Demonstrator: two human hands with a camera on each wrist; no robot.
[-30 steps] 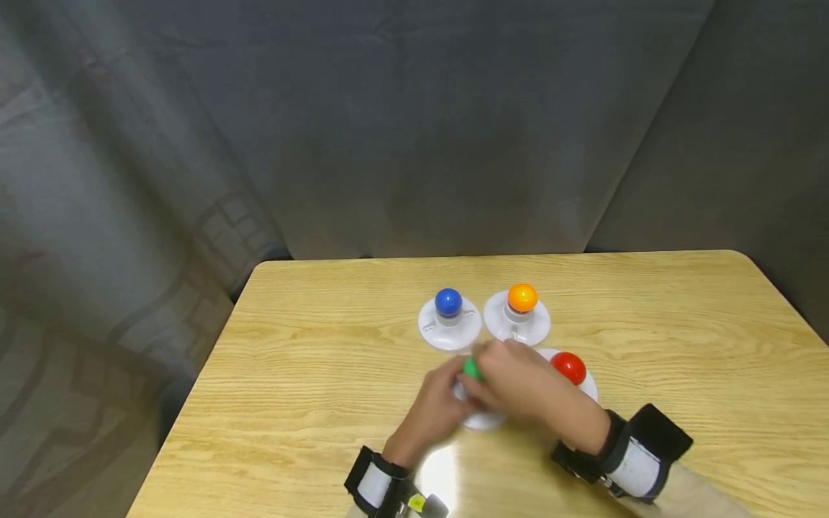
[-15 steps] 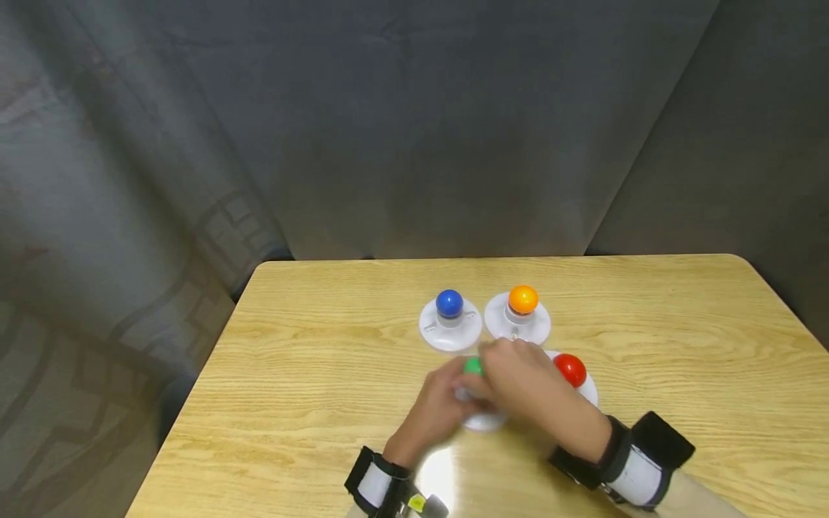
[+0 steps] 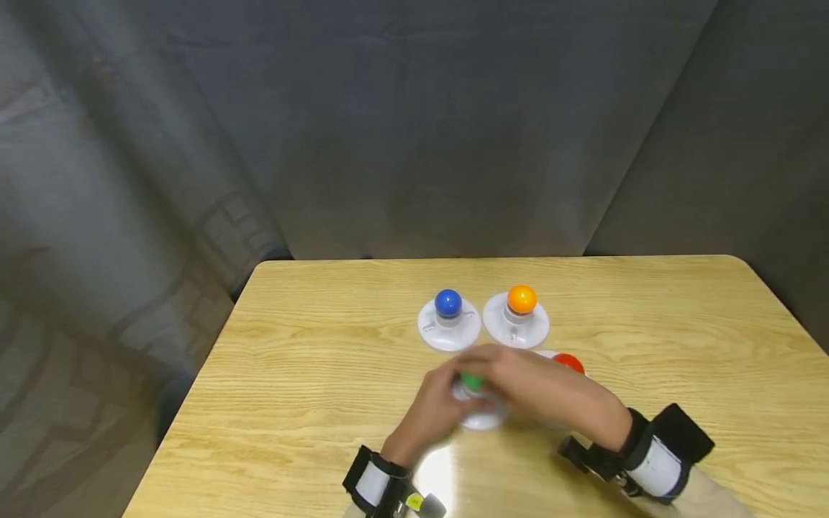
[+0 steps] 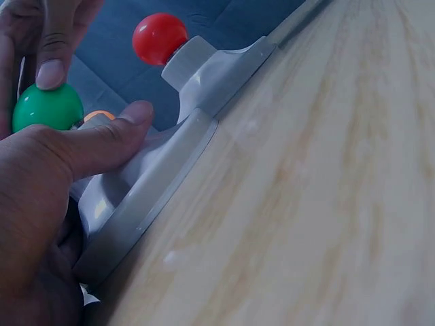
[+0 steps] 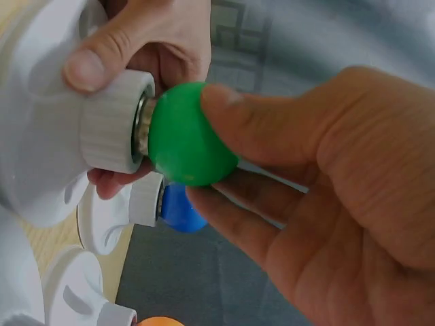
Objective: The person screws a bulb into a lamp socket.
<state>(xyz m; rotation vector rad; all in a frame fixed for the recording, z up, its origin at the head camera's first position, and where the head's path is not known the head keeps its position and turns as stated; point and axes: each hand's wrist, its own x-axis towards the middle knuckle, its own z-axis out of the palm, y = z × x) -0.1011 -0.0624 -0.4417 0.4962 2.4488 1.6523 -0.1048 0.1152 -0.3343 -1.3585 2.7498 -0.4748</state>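
A green light bulb (image 5: 187, 139) sits partway in a white lamp holder (image 5: 112, 129), with a strip of its metal screw base showing above the collar. My right hand (image 3: 534, 381) pinches the bulb between thumb and fingertips, as the right wrist view shows up close. With thumb and fingers on opposite sides, my left hand (image 3: 432, 411) grips the holder just below its collar. In the left wrist view the holder's round base (image 4: 160, 180) stands on the wooden table.
Behind the hands stand a blue bulb (image 3: 448, 303) and an orange bulb (image 3: 522, 298), each in a white holder. A red bulb (image 4: 160, 39) in a similar holder is close by on the right, partly hidden by my right arm in the head view.
My right hand has turned about the green bulb, and its wrist has shifted a little to the right, covering more of the red bulb. My left hand stays in place.
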